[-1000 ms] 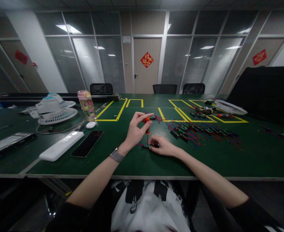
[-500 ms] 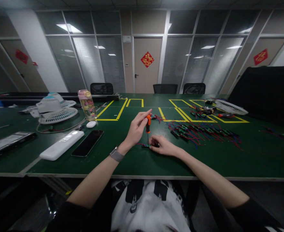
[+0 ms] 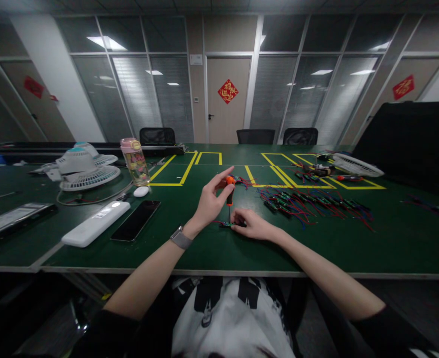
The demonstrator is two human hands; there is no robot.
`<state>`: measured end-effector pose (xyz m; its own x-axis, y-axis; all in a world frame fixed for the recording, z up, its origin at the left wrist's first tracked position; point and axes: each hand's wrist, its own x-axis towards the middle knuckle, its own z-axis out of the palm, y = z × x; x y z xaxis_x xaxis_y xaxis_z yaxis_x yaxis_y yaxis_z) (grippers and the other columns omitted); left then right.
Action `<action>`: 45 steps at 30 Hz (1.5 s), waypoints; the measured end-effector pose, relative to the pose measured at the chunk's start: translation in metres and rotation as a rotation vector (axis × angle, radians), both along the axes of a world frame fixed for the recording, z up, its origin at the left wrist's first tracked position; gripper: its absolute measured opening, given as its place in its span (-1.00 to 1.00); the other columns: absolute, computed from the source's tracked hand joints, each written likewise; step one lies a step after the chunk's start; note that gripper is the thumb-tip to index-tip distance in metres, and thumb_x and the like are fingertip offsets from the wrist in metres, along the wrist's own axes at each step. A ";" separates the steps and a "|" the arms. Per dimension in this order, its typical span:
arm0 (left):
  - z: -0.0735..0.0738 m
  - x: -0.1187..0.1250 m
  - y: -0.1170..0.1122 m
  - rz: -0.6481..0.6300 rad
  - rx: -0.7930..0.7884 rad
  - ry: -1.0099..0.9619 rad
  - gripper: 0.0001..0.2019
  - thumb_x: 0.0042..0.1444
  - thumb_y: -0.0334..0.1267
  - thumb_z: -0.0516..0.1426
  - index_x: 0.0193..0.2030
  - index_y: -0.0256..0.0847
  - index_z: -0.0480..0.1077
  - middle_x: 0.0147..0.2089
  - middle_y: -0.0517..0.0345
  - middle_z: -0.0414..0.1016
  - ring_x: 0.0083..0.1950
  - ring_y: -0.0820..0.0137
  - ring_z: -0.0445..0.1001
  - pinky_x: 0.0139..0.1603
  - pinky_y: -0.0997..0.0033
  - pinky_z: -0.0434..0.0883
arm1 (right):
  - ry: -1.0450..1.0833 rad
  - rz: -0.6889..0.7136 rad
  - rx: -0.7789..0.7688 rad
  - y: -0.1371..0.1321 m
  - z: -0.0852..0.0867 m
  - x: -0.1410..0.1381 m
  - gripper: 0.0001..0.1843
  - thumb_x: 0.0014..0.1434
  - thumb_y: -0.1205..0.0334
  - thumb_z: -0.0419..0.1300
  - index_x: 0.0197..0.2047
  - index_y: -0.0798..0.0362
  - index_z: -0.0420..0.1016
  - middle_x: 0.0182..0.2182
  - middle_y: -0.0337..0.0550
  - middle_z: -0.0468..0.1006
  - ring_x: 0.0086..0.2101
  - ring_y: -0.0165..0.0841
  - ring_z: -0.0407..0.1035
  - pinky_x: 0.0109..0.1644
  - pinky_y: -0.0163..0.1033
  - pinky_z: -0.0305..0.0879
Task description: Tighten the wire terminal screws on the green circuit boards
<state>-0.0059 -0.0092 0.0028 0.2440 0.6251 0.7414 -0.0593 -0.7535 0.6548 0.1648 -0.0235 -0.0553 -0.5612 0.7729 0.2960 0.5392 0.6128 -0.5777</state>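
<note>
My left hand (image 3: 212, 200) grips the orange and black handle of a screwdriver (image 3: 230, 195) between thumb and fingers. The screwdriver stands upright, its thin shaft reaching down to a small green circuit board (image 3: 226, 225) with red wires, which lies on the green table (image 3: 204, 253). My right hand (image 3: 252, 223) rests on the table with its fingers closed on the right end of that board; its fingertips partly cover it. Just behind the screwdriver lies another wired board (image 3: 238, 180).
Many similar wired boards (image 3: 309, 201) lie in a tangled pile on the right. A black phone (image 3: 135, 221), a white oblong device (image 3: 96, 223), a drink bottle (image 3: 135, 161) and a white fan (image 3: 88, 171) are on the left. A dark screen (image 3: 409, 144) stands far right.
The screwdriver has stayed upright over the board while my left thumb and fingers have shifted slightly around its handle. My right hand has hardly moved.
</note>
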 end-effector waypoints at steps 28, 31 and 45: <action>0.002 -0.002 -0.002 0.127 0.072 0.029 -0.71 0.26 -0.27 0.02 0.08 -0.10 0.43 -0.10 0.09 0.34 -0.08 0.44 0.36 -0.03 0.42 0.34 | -0.023 -0.037 0.016 0.000 -0.001 0.000 -0.88 0.03 0.36 0.22 -0.29 0.13 0.43 -0.49 -0.26 0.36 -0.47 -0.45 0.24 -0.39 -0.36 0.15; 0.002 -0.001 -0.003 0.110 0.092 0.010 -0.68 0.27 -0.29 0.01 0.12 -0.09 0.38 -0.10 0.10 0.38 -0.08 0.45 0.37 -0.03 0.42 0.34 | -0.022 -0.039 0.020 0.000 -0.001 -0.001 -0.90 0.06 0.33 0.21 -0.29 0.13 0.43 -0.49 -0.26 0.36 -0.47 -0.44 0.24 -0.39 -0.35 0.15; 0.000 0.001 -0.001 0.067 0.036 -0.012 -0.69 0.19 -0.28 0.12 0.08 -0.14 0.40 -0.09 0.08 0.40 -0.11 0.44 0.43 -0.04 0.42 0.40 | -0.019 -0.027 0.038 0.000 -0.001 -0.001 -0.92 0.09 0.31 0.18 -0.29 0.13 0.44 -0.51 -0.26 0.36 -0.48 -0.45 0.24 -0.40 -0.35 0.14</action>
<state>-0.0050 -0.0099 0.0026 0.1935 0.6128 0.7662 -0.0159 -0.7789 0.6269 0.1642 -0.0230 -0.0567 -0.5457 0.7764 0.3154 0.5666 0.6192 -0.5437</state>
